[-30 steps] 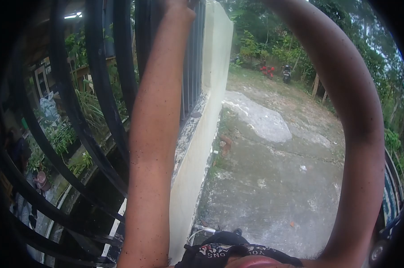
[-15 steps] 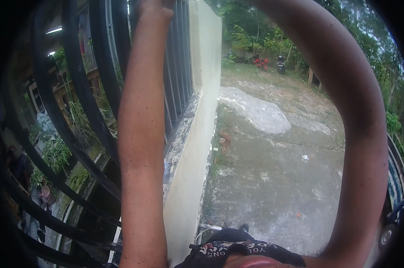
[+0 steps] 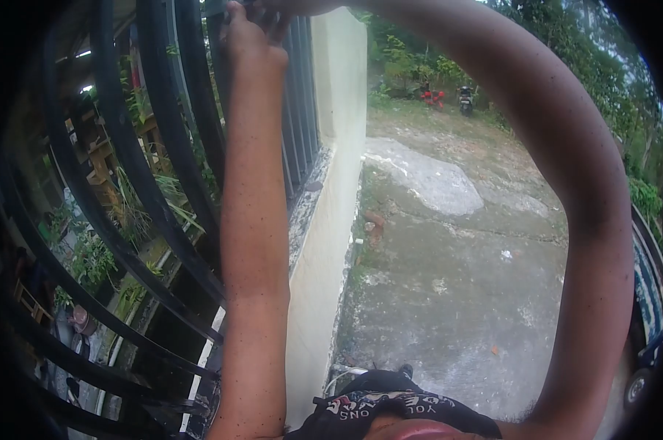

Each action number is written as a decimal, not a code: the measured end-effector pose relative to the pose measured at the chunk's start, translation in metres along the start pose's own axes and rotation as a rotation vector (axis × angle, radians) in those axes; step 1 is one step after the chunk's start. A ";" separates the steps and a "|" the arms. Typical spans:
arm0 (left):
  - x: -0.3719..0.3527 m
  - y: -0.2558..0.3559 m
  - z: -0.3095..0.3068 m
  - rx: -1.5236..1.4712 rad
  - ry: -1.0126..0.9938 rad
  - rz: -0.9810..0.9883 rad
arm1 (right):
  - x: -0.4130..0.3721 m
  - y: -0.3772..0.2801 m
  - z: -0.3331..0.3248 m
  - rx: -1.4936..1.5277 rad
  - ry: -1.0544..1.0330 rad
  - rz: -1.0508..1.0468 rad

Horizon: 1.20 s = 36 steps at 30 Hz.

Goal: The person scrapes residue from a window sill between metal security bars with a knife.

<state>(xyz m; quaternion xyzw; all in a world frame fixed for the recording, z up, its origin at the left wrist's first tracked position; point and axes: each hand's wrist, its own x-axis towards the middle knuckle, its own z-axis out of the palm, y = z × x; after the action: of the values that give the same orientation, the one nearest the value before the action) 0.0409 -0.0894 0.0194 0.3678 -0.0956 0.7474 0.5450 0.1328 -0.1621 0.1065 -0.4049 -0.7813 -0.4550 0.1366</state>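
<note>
My left hand (image 3: 252, 33) is raised to the top edge of the view, against the dark metal bars (image 3: 171, 110). Its fingers are bent around something small and dark that I cannot make out. My right arm curves over from the right, and my right hand (image 3: 302, 6) meets the left one at the top edge. Only the wrist side of the right hand shows; its fingers are cut off or hidden.
A pale low wall (image 3: 339, 110) carries the bars. Behind them are plants (image 3: 89, 257) and wooden pieces. To the right lie a concrete path (image 3: 448, 293) and a flat rock (image 3: 441, 183). A motorbike (image 3: 465, 100) stands far back, and a vehicle is at the right edge.
My left forearm has shifted slightly right and down, bringing the left fingers into view. The end of the right arm now shows beside them. The camera view has moved slightly.
</note>
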 end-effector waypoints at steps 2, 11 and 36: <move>-0.058 -0.007 -0.014 -0.017 0.113 0.014 | -0.052 -0.044 -0.018 0.062 -0.150 0.165; -0.178 -0.040 -0.072 0.589 0.198 -0.016 | -0.270 -0.075 0.070 0.888 -0.204 0.660; 0.001 0.011 -0.079 1.589 0.426 0.579 | -1.115 -0.397 0.441 1.167 -1.369 1.999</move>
<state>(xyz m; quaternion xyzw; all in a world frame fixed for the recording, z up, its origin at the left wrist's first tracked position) -0.0037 -0.0503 -0.0335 0.4528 0.4683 0.7547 -0.0780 0.6084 -0.4691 -1.0229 -0.8248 -0.1420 0.5282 0.1437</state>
